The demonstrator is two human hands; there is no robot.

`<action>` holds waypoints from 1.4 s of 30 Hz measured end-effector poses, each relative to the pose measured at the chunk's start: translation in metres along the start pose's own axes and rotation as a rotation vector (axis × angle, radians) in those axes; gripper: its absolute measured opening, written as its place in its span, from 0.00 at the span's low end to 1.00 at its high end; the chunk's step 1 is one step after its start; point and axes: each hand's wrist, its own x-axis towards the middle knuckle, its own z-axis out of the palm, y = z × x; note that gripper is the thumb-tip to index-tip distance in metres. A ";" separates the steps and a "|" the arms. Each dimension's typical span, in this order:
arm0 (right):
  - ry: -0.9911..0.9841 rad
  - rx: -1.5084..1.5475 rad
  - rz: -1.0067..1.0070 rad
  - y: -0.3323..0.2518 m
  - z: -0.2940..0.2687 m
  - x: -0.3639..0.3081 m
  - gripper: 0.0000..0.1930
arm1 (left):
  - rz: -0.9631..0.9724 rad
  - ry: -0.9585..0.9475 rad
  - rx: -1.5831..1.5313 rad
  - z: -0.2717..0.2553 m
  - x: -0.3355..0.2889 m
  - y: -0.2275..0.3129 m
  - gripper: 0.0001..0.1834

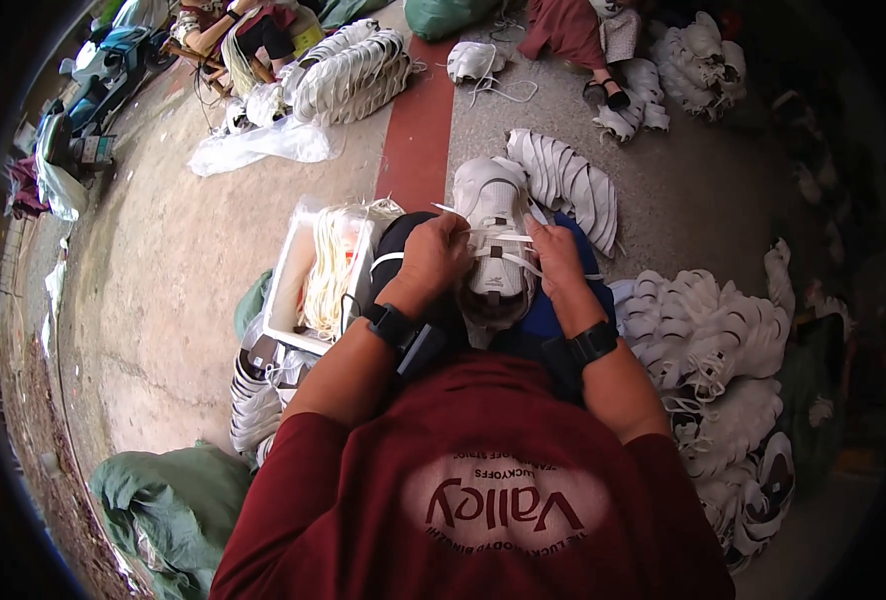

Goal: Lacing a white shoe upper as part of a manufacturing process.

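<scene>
A white shoe upper point(490, 190) lies across my lap, its toe pointing away from me and its dark-lined opening toward me. White shoelace point(443, 208) runs across its front through the eyelets. My left hand point(431, 258) is closed at the left edge of the upper, pinching a lace whose pale tip sticks out past the fingers. On the other edge my right hand point(559, 258) has thumb and finger pressed together on lace, and a loose strand loops below it. The fingertips partly hide the eyelets.
Left of my lap stands a white box point(279, 290) with bundled cream laces point(325, 270). Stacked white uppers point(568, 185) lie just beyond my right hand, and a larger pile point(708, 330) is at right. A green sack point(168, 510) sits lower left. Other people point(563, 35) sit farther off.
</scene>
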 end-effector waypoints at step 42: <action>0.335 -1.184 -0.812 -0.028 -0.153 -0.075 0.03 | -0.018 -0.047 -0.075 0.005 -0.009 0.009 0.13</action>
